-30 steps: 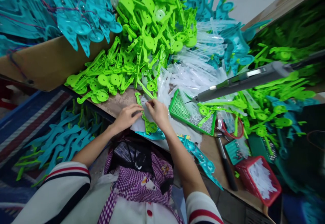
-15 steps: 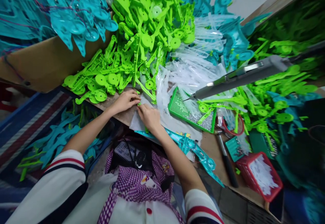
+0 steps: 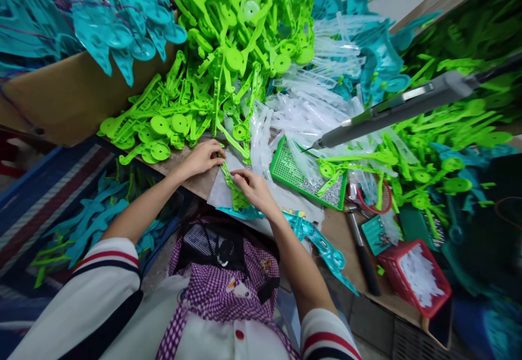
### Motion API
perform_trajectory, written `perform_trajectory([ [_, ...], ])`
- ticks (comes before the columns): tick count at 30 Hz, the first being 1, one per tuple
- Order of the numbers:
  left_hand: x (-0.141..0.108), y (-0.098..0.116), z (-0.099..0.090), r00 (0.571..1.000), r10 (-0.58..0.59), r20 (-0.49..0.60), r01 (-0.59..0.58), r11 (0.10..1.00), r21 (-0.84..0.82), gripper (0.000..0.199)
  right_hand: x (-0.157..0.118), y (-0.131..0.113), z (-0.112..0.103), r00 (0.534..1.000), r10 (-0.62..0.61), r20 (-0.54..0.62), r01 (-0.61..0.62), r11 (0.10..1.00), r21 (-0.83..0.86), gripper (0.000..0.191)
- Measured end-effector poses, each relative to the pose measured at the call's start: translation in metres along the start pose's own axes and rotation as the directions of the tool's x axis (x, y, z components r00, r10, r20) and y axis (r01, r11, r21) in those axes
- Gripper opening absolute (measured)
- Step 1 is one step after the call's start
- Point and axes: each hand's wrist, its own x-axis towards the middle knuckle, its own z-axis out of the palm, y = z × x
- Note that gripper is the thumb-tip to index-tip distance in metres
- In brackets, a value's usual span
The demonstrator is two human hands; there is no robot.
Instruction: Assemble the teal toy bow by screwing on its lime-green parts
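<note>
A grey pen-shaped tool (image 3: 387, 111) overhangs the green plastic tray (image 3: 289, 163); the left hand (image 3: 204, 157) pinches a lime-green plastic piece (image 3: 229, 179), the right hand (image 3: 253, 187) curled beside it, grip hidden.

Long, narrow lime-green plastic part (image 3: 229, 182), ribbed along its shaft and broader at the near end, slants over the white sheet (image 3: 287, 196), thin end pointing away and slightly left, wide end toward the near edge, with its far tip and right side partly hidden.
</note>
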Motion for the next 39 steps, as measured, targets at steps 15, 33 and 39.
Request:
perform_trajectory([
  [15, 0.001, 0.001, -0.002, 0.999, -0.017, 0.038, 0.017, 1.000, -0.002, 0.007, 0.016, 0.012, -0.004, 0.989, 0.104, 0.107, -0.107, 0.994, 0.028, 0.024],
  [33, -0.001, 0.002, -0.001, 1.000, 0.001, 0.020, -0.001, 1.000, 0.011, 0.007, 0.030, 0.002, -0.005, 0.950, 0.201, 0.239, -0.162, 0.972, -0.173, 0.018],
  [39, -0.002, 0.003, -0.001, 1.000, 0.003, 0.013, -0.004, 1.000, 0.018, 0.008, 0.018, 0.014, -0.007, 0.977, 0.079, 0.199, -0.095, 0.993, 0.072, 0.019],
])
